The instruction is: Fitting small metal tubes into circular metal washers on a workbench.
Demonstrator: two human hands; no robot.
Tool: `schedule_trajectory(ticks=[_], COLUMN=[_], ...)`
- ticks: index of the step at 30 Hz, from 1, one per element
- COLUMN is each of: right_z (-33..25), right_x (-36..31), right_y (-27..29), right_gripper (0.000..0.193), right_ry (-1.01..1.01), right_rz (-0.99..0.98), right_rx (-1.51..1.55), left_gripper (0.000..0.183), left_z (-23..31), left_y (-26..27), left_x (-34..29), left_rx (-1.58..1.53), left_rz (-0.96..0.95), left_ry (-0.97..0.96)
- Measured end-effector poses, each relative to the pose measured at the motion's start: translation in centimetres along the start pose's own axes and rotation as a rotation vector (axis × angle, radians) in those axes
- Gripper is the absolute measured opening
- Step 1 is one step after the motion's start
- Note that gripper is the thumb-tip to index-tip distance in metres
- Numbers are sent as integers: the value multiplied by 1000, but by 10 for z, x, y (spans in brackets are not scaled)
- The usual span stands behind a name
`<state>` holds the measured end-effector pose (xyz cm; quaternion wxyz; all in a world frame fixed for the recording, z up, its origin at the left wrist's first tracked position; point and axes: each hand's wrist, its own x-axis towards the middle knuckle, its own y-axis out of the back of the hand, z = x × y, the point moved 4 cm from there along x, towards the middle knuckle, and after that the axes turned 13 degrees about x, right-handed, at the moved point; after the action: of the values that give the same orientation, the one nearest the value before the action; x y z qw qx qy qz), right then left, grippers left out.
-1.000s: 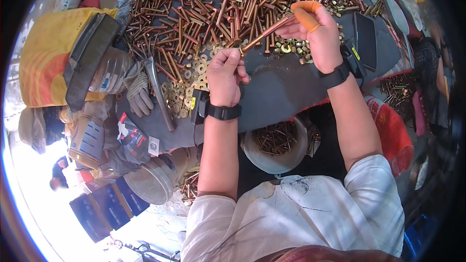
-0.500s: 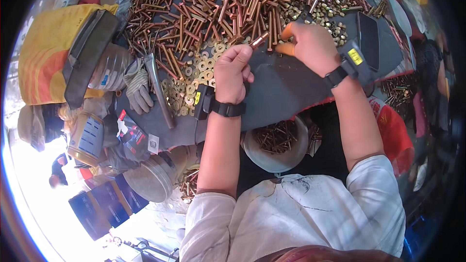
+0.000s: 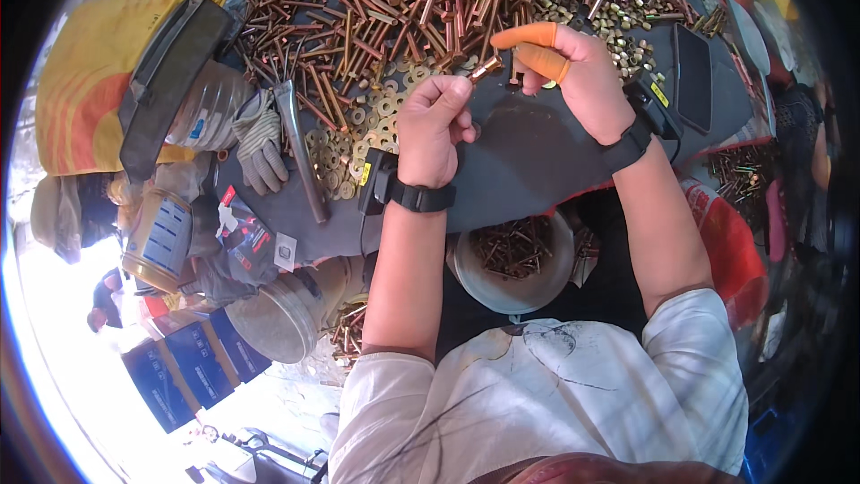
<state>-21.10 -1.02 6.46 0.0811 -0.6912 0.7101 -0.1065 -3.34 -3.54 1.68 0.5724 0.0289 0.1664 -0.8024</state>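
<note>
Bolt: shiny and copper-coloured, with paler gold glints toward the free end; held above the surface, slanting up and to the right
Free end: a little broader than the rest, too small to tell whether a head or a sleeve
Hidden length: tucked inside the left hand, so impossible to tell how far down it runs
Left hand: clamped on the bolt, pinching with thumb and forefinger, leaving just a short stretch bare
Right hand: raised just beside the free end, with thumb and forefinger apart; cannot tell what lies under the curled fingers
Finger covers: bright orange, worn on the right thumb and forefinger
Loose bolts: heaped across the far side, similarly coppery, lying in all directions
Washers: flat, round, dull gold, scattered near the left hand
Small metal pieces: short, brassy, piled beyond the right hand
Glove: grey, knitted, resting beside a metal tube at the left
Bucket: pale, below the near edge, holding more bolts
</note>
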Motion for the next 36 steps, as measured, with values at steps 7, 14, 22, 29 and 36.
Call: schedule_trajectory(ticks=[7, 14, 22, 29, 36], right_z=[-15, -9, -25, -2, -2], right_x=[-6, -7, -9, -5, -3], right_y=[-16, -11, -13, 0, 2], right_gripper=[14, 18, 15, 15, 17], right_ry=[473, 294, 633, -167, 15], right_rz=[0, -48, -120, 107, -3], right_rx=[-417, -245, -602, -428, -282], left_gripper=[13, 13, 10, 9, 11], left_z=[-1, -2, -7, -1, 3], left_y=[5, 3, 2, -2, -1], left_x=[1, -1, 0, -5, -5], left_rx=[28, 145, -8, 156, 98], left_rz=[-9, 7, -77, -13, 23], left_ry=[-3, -2, 115, 14, 29])
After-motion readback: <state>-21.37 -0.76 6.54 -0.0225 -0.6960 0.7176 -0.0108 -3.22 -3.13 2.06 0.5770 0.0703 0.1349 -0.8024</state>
